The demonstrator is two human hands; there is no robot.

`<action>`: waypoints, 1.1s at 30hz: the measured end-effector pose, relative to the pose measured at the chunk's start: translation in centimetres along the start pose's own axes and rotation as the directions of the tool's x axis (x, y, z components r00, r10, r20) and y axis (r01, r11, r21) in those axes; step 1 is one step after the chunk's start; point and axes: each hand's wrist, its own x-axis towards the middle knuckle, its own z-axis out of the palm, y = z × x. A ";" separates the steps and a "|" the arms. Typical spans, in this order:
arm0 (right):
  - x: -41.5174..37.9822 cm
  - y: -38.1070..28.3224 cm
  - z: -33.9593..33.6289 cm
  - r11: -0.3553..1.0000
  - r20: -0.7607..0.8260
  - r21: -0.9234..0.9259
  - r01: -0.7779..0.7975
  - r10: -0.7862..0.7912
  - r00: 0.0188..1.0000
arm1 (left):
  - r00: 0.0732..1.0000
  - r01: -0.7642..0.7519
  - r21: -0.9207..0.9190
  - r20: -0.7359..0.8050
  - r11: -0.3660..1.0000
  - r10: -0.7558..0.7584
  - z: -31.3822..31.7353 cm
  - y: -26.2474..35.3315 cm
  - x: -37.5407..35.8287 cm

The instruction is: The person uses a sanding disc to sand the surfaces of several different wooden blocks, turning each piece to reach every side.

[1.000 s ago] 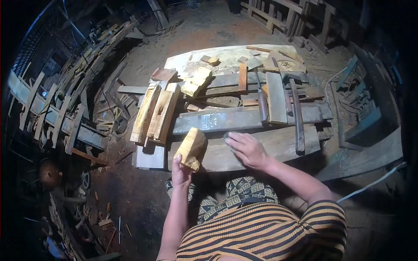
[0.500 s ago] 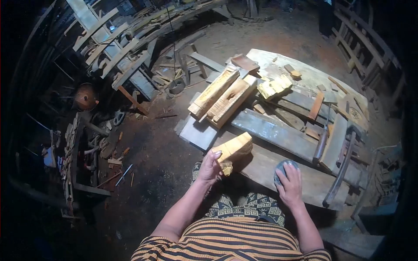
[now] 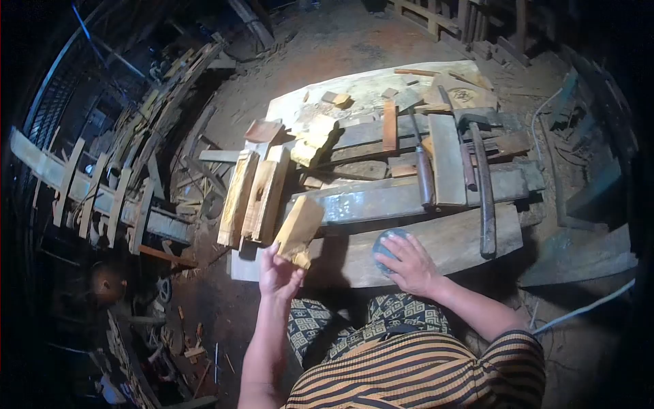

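My left hand [image 3: 279,276] had the yellow, angular wooden block [image 3: 300,228] by its lower end, the fingers closed around it and the thumb against its left edge. The block stood tilted, its upper end leaning away from me and to the right, above the near left part of the broad, worn grey-brown plank [image 3: 354,255]. I could not tell whether its underside touched the wood.

My right hand [image 3: 414,266] lay palm down, the fingers partly spread and loosely curved over the rounded blue-grey object [image 3: 388,251] on that same plank. How firmly they gripped it I could not tell.

Just beyond and to the left of the block, two long, rough-faced pale wooden pieces [image 3: 266,194] lay side by side, with a reddish-brown wooden block [image 3: 264,131] at their far end. A jagged bright-yellow wooden chunk [image 3: 313,142] sat farther off, to their right. Across the middle ran the grey plank with a shiny patch [image 3: 368,202]. Beyond my right hand lay a chisel-like tool with a dark handle [image 3: 424,174], a pale rectangular board [image 3: 447,160] beside it, and a long-handled tool with a dark head [image 3: 484,184], its handle end reaching onto the near plank.
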 end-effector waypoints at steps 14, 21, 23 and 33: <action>-0.4 0.4 0.1 0.997 -0.042 0.071 0.010 -0.007 0.999 | 0.993 -0.068 0.239 -0.079 0.969 0.089 17.6 -1.8 23.7; 0.0 0.1 -0.7 0.997 0.031 0.074 -0.021 0.019 0.999 | 0.989 -0.042 0.252 -0.126 0.967 0.076 20.2 -3.3 27.9; -0.1 0.2 -0.6 0.998 0.026 0.063 -0.019 0.018 0.999 | 0.994 -0.067 0.302 -0.059 0.951 0.089 18.8 -3.5 29.2; 0.2 0.5 1.2 0.999 0.055 0.019 -0.032 0.031 0.998 | 0.863 -0.398 0.917 0.371 0.010 0.344 15.7 -5.7 22.0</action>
